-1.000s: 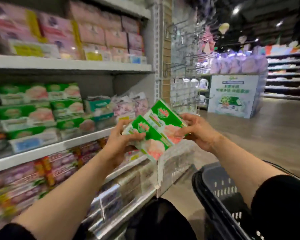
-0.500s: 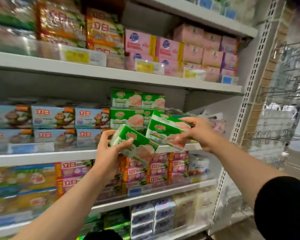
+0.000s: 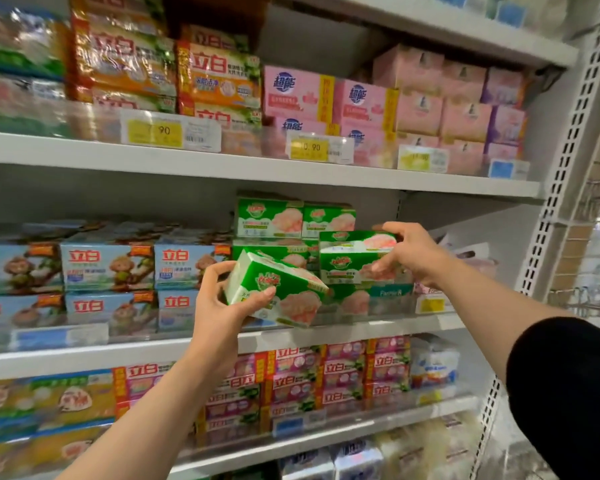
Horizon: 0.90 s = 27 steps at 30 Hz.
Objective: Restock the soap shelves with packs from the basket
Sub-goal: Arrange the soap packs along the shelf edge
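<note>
1. You are standing in a shop aisle, facing white metal shelves stacked with boxed soap packs.
2. Yellow price tags line the shelf edges.
3. A perforated upright carries the shelves.

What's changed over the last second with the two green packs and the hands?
The view swung from the aisle and basket to the shelves. The right hand carried its green pack up and forward onto the stack of matching green packs. The left hand raised its tilted green pack toward the middle shelf. Both hands still grip their packs; neither is released.
</note>
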Tool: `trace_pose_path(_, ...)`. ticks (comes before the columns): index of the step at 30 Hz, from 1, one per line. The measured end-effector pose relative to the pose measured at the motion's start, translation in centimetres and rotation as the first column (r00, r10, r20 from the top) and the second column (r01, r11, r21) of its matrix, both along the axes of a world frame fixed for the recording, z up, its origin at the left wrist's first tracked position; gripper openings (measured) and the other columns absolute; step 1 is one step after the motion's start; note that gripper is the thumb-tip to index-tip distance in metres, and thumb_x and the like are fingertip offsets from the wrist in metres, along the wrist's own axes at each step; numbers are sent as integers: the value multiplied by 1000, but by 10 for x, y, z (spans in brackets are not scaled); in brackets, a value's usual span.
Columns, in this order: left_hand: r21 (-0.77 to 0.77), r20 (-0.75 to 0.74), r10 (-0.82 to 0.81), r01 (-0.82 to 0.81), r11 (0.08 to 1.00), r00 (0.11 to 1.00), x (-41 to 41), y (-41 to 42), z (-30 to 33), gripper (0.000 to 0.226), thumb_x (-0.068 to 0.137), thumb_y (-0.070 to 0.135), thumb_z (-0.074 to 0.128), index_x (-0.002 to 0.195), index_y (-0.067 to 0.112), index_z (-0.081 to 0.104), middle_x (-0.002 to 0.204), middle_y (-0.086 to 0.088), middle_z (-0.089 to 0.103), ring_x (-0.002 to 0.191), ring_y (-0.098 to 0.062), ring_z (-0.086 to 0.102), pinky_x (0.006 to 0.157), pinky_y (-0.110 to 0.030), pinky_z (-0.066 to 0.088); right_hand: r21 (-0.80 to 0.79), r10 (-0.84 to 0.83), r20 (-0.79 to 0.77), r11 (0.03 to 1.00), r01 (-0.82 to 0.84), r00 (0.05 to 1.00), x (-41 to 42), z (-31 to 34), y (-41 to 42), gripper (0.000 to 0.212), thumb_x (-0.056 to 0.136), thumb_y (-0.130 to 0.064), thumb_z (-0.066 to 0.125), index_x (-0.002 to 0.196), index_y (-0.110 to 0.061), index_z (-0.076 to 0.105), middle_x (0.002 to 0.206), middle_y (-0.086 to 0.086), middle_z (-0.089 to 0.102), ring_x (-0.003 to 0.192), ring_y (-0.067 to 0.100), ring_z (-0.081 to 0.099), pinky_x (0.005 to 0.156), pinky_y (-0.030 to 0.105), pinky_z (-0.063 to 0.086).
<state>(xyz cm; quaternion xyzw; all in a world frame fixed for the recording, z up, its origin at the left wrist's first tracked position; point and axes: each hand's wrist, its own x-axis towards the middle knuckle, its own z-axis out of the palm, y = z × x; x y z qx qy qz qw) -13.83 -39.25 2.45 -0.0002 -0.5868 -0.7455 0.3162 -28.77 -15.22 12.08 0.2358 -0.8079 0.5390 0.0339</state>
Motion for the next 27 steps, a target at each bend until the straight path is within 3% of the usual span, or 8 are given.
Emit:
trace_pose_path(5, 17, 5, 52, -52, 998, 999, -5, -5, 0, 57, 64, 9, 82, 112, 22, 53, 104, -10, 68, 88, -27, 71, 60, -34, 55, -93, 125, 81, 989, -117, 989, -16, 0, -7, 71, 57, 27, 70, 118, -7, 61, 107, 17, 66, 97, 35, 65, 65, 41, 60)
trace_pose_path(9, 90, 10, 58, -59, 994, 998, -7, -5, -1, 60, 60, 17, 80, 113, 18, 53, 101, -13, 71, 87, -30, 71, 63, -39, 54, -118, 214, 53, 971, -207, 975, -24, 4, -10, 63, 47, 18, 76, 100, -15, 66, 102, 13, 70, 93, 30, 69, 74, 48, 59)
trace_pose_path(12, 102, 18, 68, -70, 992, 997, -8, -5, -3, 58, 60, 20, 79, 111, 17, 53, 101, -14, 71, 85, -27, 71, 61, -38, 50, -169, 255, 41, 955, -245, 966, -28, 1, -9, 59, 47, 14, 76, 98, -14, 67, 93, 5, 73, 89, 23, 70, 69, 39, 60)
trace_pose_path(15, 105, 42, 74, -78, 991, 996, -10, -3, -5, 62, 61, 21, 79, 116, 14, 51, 105, -15, 70, 91, -29, 71, 72, -45, 53, -158, 264, 12, 953, -258, 965, -29, -6, -7, 54, 57, 17, 75, 99, -17, 66, 90, -1, 74, 83, 15, 71, 64, 29, 58)
trace_pose_path(17, 98, 57, 73, -78, 992, 996, -10, -2, -6, 60, 66, 18, 79, 119, 13, 50, 105, -13, 70, 89, -26, 71, 66, -39, 56, -129, 239, -22, 962, -240, 971, -30, -11, -6, 54, 58, 12, 78, 99, -20, 66, 95, 1, 73, 86, 13, 70, 68, 28, 58)
trace_pose_path(20, 105, 65, 74, -80, 991, 995, -10, 0, -7, 49, 76, 11, 76, 118, 12, 50, 104, -10, 71, 84, -20, 72, 56, -28, 54, -216, 202, -34, 955, -205, 979, -35, -19, -6, 59, 49, 5, 81, 103, -15, 67, 102, 6, 72, 93, 18, 69, 73, 30, 59)
trace_pose_path(24, 110, 91, 87, -97, 989, 992, -10, -2, -7, 51, 77, 12, 76, 121, 12, 50, 109, -11, 69, 90, -24, 72, 70, -39, 57, -268, 177, -44, 946, -182, 983, -35, -22, -9, 62, 48, 1, 81, 108, -10, 66, 103, 9, 71, 92, 21, 69, 74, 33, 60)
trace_pose_path(27, 127, 108, 86, -100, 987, 990, -12, -3, -5, 56, 75, 16, 77, 123, 13, 49, 112, -12, 68, 95, -26, 70, 82, -47, 56, -204, 176, -70, 961, -187, 982, -33, -21, -8, 59, 61, 5, 80, 115, -10, 64, 100, 5, 71, 87, 14, 70, 69, 24, 58)
